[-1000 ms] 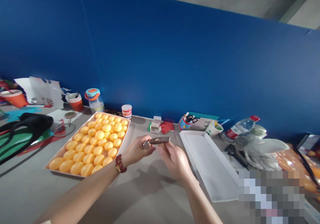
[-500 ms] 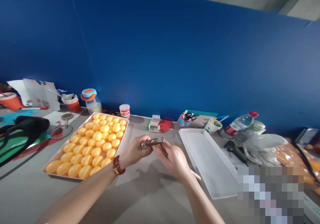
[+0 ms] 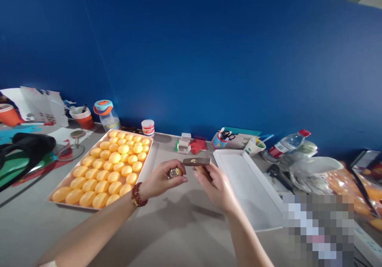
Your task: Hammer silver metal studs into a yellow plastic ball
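Above the middle of the table, my right hand (image 3: 216,185) grips a hammer (image 3: 197,162) by its wooden handle, close under the dark head. The head lies level, its left end near the fingertips of my left hand. My left hand (image 3: 162,178) has its thumb and fingers curled round a small round shiny object (image 3: 174,173), gold and clear-looking; its kind cannot be made out. A beaded bracelet circles the left wrist. Just left of that hand is a shallow tray (image 3: 151,143) filled with rows of orange balls (image 3: 101,175).
A white tray (image 3: 247,187) lies to the right. Along the blue wall stand a lidded tub (image 3: 148,128), small boxes (image 3: 184,145), a pen cup (image 3: 219,140) and a plastic bottle (image 3: 283,145). A black-handled tool (image 3: 280,177) and plastic bags (image 3: 310,175) crowd the right side.
The hammer has moved right, away from my left hand, and its head has turned more level. More of the round shiny object in my left hand now shows. The view has shifted slightly.
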Action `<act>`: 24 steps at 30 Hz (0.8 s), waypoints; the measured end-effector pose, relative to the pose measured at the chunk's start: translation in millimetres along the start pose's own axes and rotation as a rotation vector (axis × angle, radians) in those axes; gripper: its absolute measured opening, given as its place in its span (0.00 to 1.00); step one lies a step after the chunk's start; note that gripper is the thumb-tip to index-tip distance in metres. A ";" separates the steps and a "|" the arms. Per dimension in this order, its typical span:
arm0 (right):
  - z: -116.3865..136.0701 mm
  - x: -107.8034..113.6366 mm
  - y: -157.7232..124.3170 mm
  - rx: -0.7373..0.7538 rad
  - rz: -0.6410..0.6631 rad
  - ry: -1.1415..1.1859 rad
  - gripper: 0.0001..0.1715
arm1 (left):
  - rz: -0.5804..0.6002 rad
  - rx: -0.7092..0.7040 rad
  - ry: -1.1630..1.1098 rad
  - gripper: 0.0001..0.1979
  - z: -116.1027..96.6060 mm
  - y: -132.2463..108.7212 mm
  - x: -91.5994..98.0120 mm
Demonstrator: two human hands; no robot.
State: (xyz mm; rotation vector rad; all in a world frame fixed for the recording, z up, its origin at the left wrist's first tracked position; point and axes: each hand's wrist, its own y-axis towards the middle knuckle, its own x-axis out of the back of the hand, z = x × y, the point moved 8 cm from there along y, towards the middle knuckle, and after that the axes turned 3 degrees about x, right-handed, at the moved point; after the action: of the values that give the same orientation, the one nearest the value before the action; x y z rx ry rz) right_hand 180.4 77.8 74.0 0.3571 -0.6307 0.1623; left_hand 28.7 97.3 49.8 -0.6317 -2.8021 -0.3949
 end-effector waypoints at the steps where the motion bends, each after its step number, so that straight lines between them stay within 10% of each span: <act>1: -3.9 -1.3 0.6 -0.027 -0.006 0.049 0.07 | -0.007 0.013 0.000 0.10 0.8 0.0 0.3; 15: -12.8 -17.3 9.9 -0.064 -0.137 0.439 0.14 | 0.078 0.289 -1.132 0.19 21.1 0.9 -23.5; 24: 4.2 -29.6 2.0 -0.049 -0.078 0.290 0.33 | 0.104 0.423 -1.186 0.15 27.0 -6.4 -33.2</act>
State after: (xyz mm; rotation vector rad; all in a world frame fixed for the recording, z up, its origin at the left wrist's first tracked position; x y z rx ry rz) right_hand 153.9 76.9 59.8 0.3035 -0.3329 0.1214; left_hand 50.3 87.5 13.6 -1.1599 -3.6525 0.8790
